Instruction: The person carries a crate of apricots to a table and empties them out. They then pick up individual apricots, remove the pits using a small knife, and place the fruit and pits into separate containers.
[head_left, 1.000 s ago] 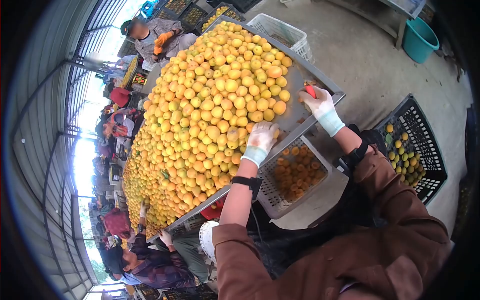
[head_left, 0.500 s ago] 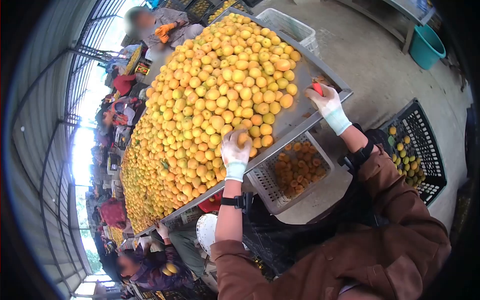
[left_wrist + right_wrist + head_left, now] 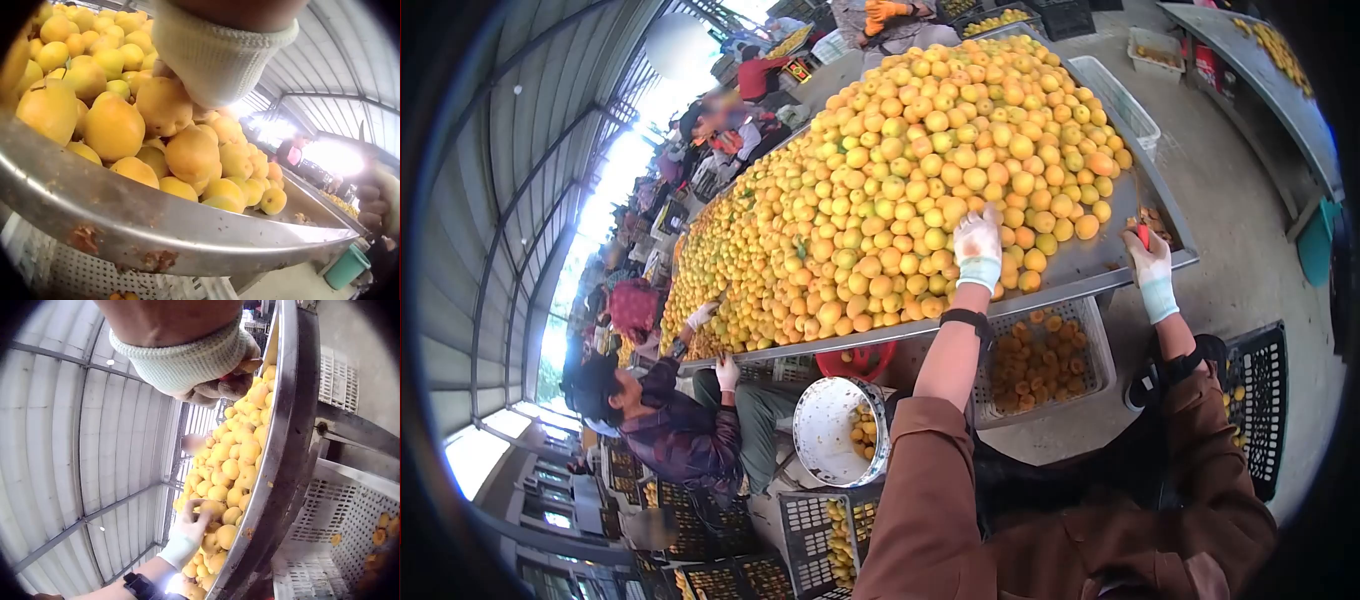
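A large heap of yellow-orange apricots [image 3: 900, 190] covers the metal table [image 3: 1090, 262]. At its near edge my gloved left hand [image 3: 978, 245] reaches in, and the right wrist view shows thumb and fingers curled round one apricot [image 3: 214, 509]. Over the table's right corner, my gloved right hand [image 3: 1150, 264] grips a small knife with a red handle [image 3: 1143, 236]. Its thin blade [image 3: 361, 130] points up in the left wrist view. Brown scraps [image 3: 1152, 218] lie on the metal beside that hand.
Below the table edge stands a white crate [image 3: 1104, 345] of halved apricots. A white bucket [image 3: 808, 420] with some fruit is to its left, a black crate [image 3: 1268, 410] at the right. Another person [image 3: 670, 410] works at the table's left side; a teal bucket [image 3: 1315, 245] stands far right.
The view has swung left, bringing the white bucket into sight. My left hand went left along the heap, then stayed among the apricots. The right hand keeps the knife near the table corner.
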Demonstrator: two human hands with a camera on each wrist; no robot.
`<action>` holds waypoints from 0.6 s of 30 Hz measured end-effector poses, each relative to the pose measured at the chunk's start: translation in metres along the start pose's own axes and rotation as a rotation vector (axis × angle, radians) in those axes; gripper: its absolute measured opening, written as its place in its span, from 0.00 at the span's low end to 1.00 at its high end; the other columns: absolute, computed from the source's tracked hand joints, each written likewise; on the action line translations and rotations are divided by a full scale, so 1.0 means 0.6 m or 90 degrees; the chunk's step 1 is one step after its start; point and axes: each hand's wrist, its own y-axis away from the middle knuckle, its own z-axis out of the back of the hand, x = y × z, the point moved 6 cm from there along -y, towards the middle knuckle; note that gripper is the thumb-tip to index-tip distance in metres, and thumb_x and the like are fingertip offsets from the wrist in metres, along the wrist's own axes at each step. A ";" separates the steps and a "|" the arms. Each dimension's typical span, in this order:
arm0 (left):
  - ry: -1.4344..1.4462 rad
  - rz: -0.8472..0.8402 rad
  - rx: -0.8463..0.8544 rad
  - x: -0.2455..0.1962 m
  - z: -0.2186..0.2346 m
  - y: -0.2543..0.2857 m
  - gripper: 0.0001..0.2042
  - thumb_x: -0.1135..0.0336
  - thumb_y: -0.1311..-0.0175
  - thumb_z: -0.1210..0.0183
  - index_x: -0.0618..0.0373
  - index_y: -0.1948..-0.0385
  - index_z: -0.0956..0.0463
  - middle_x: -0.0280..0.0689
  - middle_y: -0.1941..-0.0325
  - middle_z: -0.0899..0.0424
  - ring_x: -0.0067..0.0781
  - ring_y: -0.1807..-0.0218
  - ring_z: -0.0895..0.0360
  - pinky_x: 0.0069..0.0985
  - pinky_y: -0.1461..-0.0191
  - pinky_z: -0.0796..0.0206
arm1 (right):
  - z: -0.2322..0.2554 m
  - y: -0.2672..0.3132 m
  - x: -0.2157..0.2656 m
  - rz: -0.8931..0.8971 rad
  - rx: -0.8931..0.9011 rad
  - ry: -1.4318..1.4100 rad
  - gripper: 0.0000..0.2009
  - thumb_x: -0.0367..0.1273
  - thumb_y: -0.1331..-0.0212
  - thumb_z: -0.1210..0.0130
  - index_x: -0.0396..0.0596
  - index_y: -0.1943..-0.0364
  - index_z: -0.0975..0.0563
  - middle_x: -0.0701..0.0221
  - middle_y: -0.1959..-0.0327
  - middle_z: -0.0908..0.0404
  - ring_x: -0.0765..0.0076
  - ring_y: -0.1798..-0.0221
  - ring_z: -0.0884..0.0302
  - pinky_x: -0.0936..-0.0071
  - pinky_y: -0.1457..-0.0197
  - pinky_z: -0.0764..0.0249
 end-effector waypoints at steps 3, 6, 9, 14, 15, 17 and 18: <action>0.098 0.024 -0.095 -0.013 0.057 0.015 0.17 0.61 0.41 0.44 0.51 0.51 0.32 0.46 0.63 0.23 0.48 0.58 0.23 0.40 0.53 0.31 | -0.012 0.010 0.020 0.048 -0.012 0.040 0.07 0.32 0.42 0.45 0.41 0.68 0.22 0.81 0.84 0.33 0.86 0.82 0.41 0.82 0.78 0.45; 0.278 -0.051 -0.077 -0.068 0.111 0.044 0.19 0.60 0.43 0.42 0.51 0.50 0.32 0.46 0.66 0.23 0.45 0.63 0.23 0.37 0.58 0.29 | -0.033 0.023 0.009 -0.020 0.041 0.029 0.12 0.38 0.40 0.44 0.42 0.68 0.21 0.79 0.84 0.31 0.85 0.85 0.41 0.81 0.81 0.45; 0.330 -0.161 -0.053 -0.139 0.158 0.092 0.19 0.58 0.44 0.43 0.51 0.52 0.32 0.44 0.68 0.25 0.45 0.64 0.25 0.37 0.60 0.31 | -0.079 0.083 0.034 -0.193 0.122 -0.109 0.18 0.45 0.38 0.47 0.43 0.65 0.20 0.78 0.85 0.31 0.84 0.89 0.43 0.82 0.86 0.47; 0.364 -0.281 -0.102 -0.170 0.183 0.144 0.21 0.58 0.46 0.40 0.53 0.50 0.31 0.43 0.69 0.23 0.46 0.65 0.23 0.36 0.61 0.30 | -0.117 0.132 -0.025 -0.327 0.386 -0.398 0.22 0.52 0.34 0.57 0.49 0.69 0.26 0.78 0.90 0.35 0.82 0.96 0.55 0.80 0.90 0.57; 0.364 -0.284 -0.104 -0.153 0.186 0.144 0.21 0.58 0.46 0.40 0.53 0.50 0.31 0.43 0.69 0.23 0.46 0.65 0.23 0.36 0.61 0.30 | -0.122 0.137 -0.007 -0.323 0.386 -0.398 0.22 0.52 0.34 0.57 0.49 0.69 0.26 0.78 0.90 0.35 0.82 0.96 0.55 0.80 0.90 0.57; 0.470 -0.214 -0.116 -0.066 0.215 0.133 0.20 0.61 0.47 0.39 0.55 0.52 0.26 0.43 0.68 0.20 0.44 0.64 0.21 0.32 0.60 0.28 | -0.113 0.137 -0.008 -0.418 0.199 -0.403 0.21 0.51 0.33 0.58 0.48 0.67 0.26 0.80 0.92 0.39 0.83 0.96 0.55 0.81 0.90 0.57; 0.500 -0.076 -0.080 0.003 0.210 0.118 0.18 0.65 0.49 0.39 0.58 0.55 0.24 0.44 0.67 0.18 0.39 0.65 0.19 0.29 0.60 0.27 | -0.106 0.125 -0.031 -0.390 0.270 -0.443 0.18 0.49 0.33 0.56 0.49 0.63 0.27 0.79 0.92 0.38 0.83 0.96 0.55 0.82 0.90 0.57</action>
